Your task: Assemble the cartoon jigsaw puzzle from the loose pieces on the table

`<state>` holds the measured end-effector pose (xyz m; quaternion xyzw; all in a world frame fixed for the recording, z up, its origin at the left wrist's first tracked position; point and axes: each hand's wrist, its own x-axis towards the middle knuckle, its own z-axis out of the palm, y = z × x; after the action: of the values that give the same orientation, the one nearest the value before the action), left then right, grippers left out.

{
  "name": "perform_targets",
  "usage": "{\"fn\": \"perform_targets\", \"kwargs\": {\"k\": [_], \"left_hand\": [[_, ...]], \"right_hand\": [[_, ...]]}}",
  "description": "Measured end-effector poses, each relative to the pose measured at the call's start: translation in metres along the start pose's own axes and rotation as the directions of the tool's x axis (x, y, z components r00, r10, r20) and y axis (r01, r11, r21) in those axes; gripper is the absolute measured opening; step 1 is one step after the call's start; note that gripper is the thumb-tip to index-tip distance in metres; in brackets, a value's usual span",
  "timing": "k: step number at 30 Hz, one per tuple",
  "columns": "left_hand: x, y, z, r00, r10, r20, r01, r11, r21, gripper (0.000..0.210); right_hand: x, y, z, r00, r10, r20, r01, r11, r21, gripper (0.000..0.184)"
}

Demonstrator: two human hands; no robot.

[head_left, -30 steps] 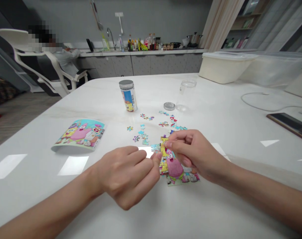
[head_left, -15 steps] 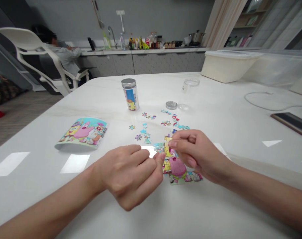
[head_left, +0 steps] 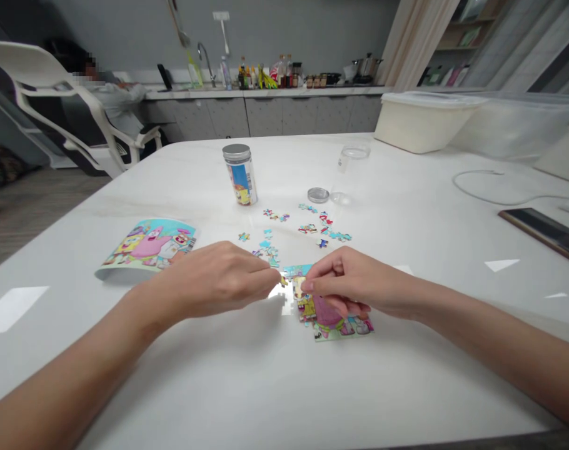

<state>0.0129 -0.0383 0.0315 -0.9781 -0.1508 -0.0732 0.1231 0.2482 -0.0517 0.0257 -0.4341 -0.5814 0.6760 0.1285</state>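
The thumb and forefinger of the left hand [head_left: 221, 275] pinched a small yellow piece [head_left: 283, 282], most of it hidden by the fingertips. Thumb and forefinger of the right hand [head_left: 347, 278] met over the upper part of the partly joined puzzle [head_left: 329, 317]; whether they gripped a piece or merely pressed there could not be told. That hand covered the puzzle's upper right, so its edge on that side was hard to make out. The puzzle lay flat on the white table [head_left: 209, 387], just right of the left fingertips. Beyond the hands lay loose pieces [head_left: 307, 229], the nearest cluster partly behind the left knuckles, which also hid a corner of the curled picture sheet [head_left: 146, 245]. Farther back stood a lidded jar [head_left: 240, 176] and a clear jar [head_left: 352, 175], its outline faint, beside a metal lid [head_left: 318, 195]. Rightward, a phone [head_left: 544, 232] was cut off by the frame near a pale cable [head_left: 476, 199]; a seated person [head_left: 120, 103] was half blocked by a chair [head_left: 99, 128].
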Motion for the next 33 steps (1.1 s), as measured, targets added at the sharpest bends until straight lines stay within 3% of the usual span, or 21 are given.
{"fn": "perform_targets", "kwargs": {"k": [6,10,13,15,18,23,30,33], "left_hand": [[0.005,0.011,0.005,0.985,-0.012,0.174,0.042,0.984,-0.172,0.022],[0.008,0.016,0.001,0.982,-0.06,0.178,0.11,0.953,-0.282,0.024],[0.011,0.017,-0.004,0.974,-0.2,0.108,0.227,0.884,-0.409,0.018],[0.014,0.019,-0.005,0.937,-0.334,0.106,0.344,0.818,-0.462,0.012],[0.018,0.02,-0.004,0.89,-0.429,0.152,0.441,0.729,-0.523,0.032],[0.02,0.021,0.004,0.911,-0.388,0.137,0.385,0.686,-0.618,0.026],[0.017,0.02,0.006,0.922,-0.387,0.031,0.325,0.724,-0.608,0.022],[0.017,0.02,0.004,0.919,-0.394,0.001,0.316,0.736,-0.599,0.022]], "right_hand": [[-0.001,0.001,-0.001,0.999,0.008,0.032,-0.006,0.997,-0.073,0.033],[0.0,0.001,-0.001,0.999,0.015,0.028,-0.012,0.996,-0.089,0.034],[-0.001,0.001,-0.001,0.999,0.016,0.032,-0.013,0.997,-0.079,0.032],[-0.001,0.002,-0.002,0.999,0.011,0.035,-0.008,0.997,-0.077,0.033],[-0.001,0.002,-0.002,0.999,-0.002,0.033,0.005,0.996,-0.086,0.033],[-0.001,0.002,-0.001,0.999,-0.006,0.032,0.009,0.997,-0.082,0.033],[-0.002,0.0,-0.003,0.999,0.016,0.035,-0.014,0.998,-0.067,0.028],[-0.001,0.002,-0.003,0.997,-0.079,-0.018,0.075,0.984,-0.159,0.027]]}}
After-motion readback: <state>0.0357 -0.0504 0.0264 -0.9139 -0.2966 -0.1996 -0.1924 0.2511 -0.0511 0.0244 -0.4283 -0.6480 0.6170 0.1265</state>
